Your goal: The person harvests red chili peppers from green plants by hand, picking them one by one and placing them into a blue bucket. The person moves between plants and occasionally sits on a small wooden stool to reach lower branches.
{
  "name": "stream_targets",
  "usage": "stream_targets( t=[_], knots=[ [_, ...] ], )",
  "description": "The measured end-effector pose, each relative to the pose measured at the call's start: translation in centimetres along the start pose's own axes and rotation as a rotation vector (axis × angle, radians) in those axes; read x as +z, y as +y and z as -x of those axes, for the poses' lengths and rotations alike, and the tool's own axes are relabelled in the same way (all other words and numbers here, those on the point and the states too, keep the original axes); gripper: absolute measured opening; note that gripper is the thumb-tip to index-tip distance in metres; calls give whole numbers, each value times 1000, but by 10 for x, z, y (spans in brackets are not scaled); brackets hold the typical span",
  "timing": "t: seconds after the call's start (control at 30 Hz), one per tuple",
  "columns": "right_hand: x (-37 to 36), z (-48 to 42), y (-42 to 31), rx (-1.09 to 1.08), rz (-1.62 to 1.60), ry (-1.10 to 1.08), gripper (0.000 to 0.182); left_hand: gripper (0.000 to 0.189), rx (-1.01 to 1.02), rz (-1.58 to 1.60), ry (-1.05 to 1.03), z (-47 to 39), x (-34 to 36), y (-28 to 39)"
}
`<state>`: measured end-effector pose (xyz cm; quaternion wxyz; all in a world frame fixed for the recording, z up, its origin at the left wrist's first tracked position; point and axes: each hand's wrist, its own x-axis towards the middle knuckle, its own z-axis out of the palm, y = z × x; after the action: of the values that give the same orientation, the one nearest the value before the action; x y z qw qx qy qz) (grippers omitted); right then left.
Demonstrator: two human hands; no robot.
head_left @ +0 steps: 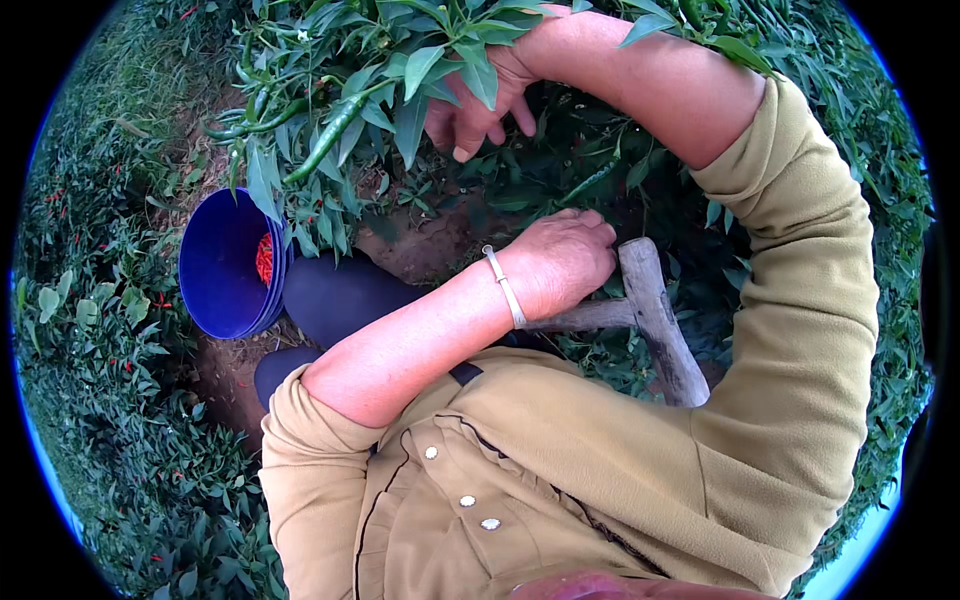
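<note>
My right hand (pixel 480 109) reaches down from the top among chili pepper leaves, partly hidden by them. Its fingers point downward and stand apart, with nothing seen between them. Lower down, my left hand (pixel 562 255) wears a light bangle (pixel 504 285) at the wrist; its fingers are curled, and their inner side is hidden. Close to its fingertips hangs a slender green chili pepper (pixel 591 182). A larger green chili pepper (pixel 330 139) hangs left of my right hand. Just below my left hand lies a T-shaped wooden handle or stick (pixel 660 322).
Left of my dark-clad knee (pixel 337 296) stands a blue plastic bucket (pixel 225 262) with red chili peppers (pixel 265 259) inside, tilted in view. Dense chili plants (pixel 112 420) with scattered red peppers fill the left side, and more foliage surrounds the right. Brown soil (pixel 420 236) shows beneath the leaves.
</note>
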<state>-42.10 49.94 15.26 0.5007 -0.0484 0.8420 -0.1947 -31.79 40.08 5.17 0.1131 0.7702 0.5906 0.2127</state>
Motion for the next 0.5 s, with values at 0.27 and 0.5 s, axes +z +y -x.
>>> stream_targets(
  t=[0.27,0.5],
  knots=[
    [33,92,-40,-820,-355,212,47,30,-232,-345,148,-29,-28,-68],
    [97,107,64,-786,-560,-25,29,59,-344,-99,374,-31,-90,-89]
  ],
)
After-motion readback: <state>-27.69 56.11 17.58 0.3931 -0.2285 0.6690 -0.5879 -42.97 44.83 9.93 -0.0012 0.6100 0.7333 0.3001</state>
